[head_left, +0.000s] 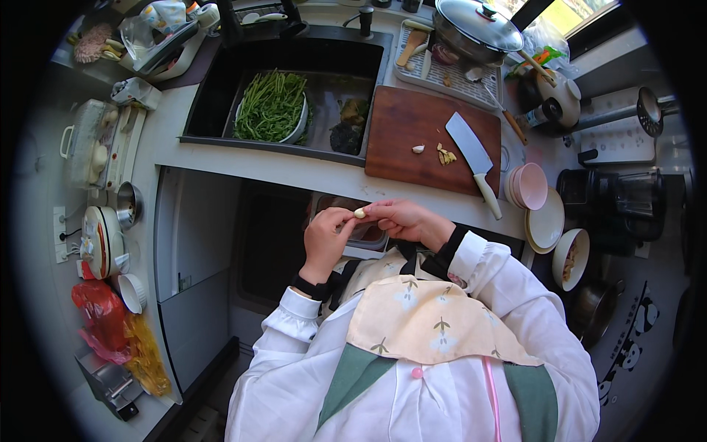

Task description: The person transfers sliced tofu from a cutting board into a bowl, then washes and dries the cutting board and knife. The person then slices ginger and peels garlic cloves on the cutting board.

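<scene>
A pale garlic clove (359, 213) is pinched at the fingertips of both hands, in front of the counter's edge. My left hand (326, 237) grips it from the left, my right hand (411, 219) from the right. Beyond them lies a wooden cutting board (403, 119). It carries another garlic clove (418, 149), several ginger-like yellowish pieces (446, 155) and small scraps. On the board's right side rests a cleaver (469, 145), its pale handle (488, 196) jutting over the near edge. Below my hands, a lidded container (367, 235) is partly hidden.
Left of the board, the sink (326, 91) holds a bowl of leafy greens (270, 108) and a dark clump (347, 135). A lidded pan (478, 33) stands on a drain tray (458, 77). Pink bowls (531, 185), plates (545, 221) and a filled bowl (571, 259) line the right.
</scene>
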Demonstrator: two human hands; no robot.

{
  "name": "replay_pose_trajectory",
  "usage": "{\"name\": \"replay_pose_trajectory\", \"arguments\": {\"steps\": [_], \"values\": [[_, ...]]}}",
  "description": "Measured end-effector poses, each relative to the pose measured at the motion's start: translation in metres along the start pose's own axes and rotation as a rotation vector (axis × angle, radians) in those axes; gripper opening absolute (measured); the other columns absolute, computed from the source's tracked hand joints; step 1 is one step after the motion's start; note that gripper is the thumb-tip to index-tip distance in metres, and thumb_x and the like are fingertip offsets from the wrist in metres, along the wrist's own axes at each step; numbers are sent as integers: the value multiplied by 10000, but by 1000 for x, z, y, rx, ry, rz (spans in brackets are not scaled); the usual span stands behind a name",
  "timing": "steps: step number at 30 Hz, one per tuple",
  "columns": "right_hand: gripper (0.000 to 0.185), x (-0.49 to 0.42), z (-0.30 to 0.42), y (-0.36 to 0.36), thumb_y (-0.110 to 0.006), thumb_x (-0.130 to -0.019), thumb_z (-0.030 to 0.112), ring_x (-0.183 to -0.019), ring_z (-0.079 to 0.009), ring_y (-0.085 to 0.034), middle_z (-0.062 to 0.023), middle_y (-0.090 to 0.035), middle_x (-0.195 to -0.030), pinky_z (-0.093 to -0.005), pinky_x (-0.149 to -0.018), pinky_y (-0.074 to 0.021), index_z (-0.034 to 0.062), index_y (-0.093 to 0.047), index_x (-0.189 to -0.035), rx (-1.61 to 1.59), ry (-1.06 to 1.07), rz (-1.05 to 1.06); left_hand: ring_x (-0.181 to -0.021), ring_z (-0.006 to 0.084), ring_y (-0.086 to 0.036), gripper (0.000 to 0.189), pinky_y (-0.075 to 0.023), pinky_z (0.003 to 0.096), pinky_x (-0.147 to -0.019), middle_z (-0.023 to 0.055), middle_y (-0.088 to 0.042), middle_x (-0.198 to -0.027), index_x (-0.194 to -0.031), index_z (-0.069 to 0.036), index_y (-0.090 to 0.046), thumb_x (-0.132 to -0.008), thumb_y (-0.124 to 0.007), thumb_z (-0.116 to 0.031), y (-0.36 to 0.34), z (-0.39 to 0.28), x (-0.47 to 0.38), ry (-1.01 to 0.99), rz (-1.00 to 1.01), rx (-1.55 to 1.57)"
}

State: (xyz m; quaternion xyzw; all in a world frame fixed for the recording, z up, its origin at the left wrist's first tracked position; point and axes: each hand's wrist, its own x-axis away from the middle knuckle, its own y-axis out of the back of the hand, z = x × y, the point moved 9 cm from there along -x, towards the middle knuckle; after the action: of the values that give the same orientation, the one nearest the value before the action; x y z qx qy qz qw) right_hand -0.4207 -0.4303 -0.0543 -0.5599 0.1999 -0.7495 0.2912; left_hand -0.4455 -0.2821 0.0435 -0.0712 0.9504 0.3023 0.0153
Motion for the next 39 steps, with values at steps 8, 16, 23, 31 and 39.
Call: {"name": "replay_pose_trajectory", "arguments": {"steps": [8, 16, 23, 31, 39], "values": [[156, 1, -1, 13, -641, -1011, 193, -524, 11, -354, -6, -697, -959, -134, -417, -240, 54, -680, -1073, -117, -9, -50, -867, 264, -685, 92, -548, 350, -755, 60, -738, -950, -916, -63, -752, -841, -762, -115, -2, -18, 5, -210, 20, -46], [180, 6, -4, 15, -623, -1019, 194, -506, 20, -352, -15, -679, -955, -119, -388, -254, 21, -648, -1065, -241, -85, -37, -979, 266, -661, 131, -520, 394, -815, 54, -714, -1025, -903, -83, -741, -804, -790, -153, -19, 18, 12, -175, 145, -377], [129, 5, -4, 15, -622, -1009, 166, -509, 26, -354, -40, -713, -1010, -124, -399, -242, 55, -623, -1074, -250, -94, -36, -896, 277, -663, 235, -521, 399, -758, 39, -671, -936, -922, -89, -681, -750, -833, -139, -26, 27, 7, -86, 173, -313], [133, 4, 4, 8, -659, -998, 192, -526, 17, -371, 13, -684, -901, -136, -418, -257, 100, -654, -1094, 17, 69, -79, -799, 215, -704, 187, -565, 311, -667, 60, -682, -953, -985, -71, -708, -823, -801, -84, -7, -17, 6, -118, -7, 90], [155, 11, 22, -6, -681, -984, 231, -542, -21, -428, 27, -699, -858, -210, -467, -327, 91, -713, -1044, 426, 298, -187, -782, 214, -703, 158, -565, 299, -652, 62, -710, -897, -923, -66, -717, -796, -804, -31, 0, -27, -2, -255, -78, 22]]}}
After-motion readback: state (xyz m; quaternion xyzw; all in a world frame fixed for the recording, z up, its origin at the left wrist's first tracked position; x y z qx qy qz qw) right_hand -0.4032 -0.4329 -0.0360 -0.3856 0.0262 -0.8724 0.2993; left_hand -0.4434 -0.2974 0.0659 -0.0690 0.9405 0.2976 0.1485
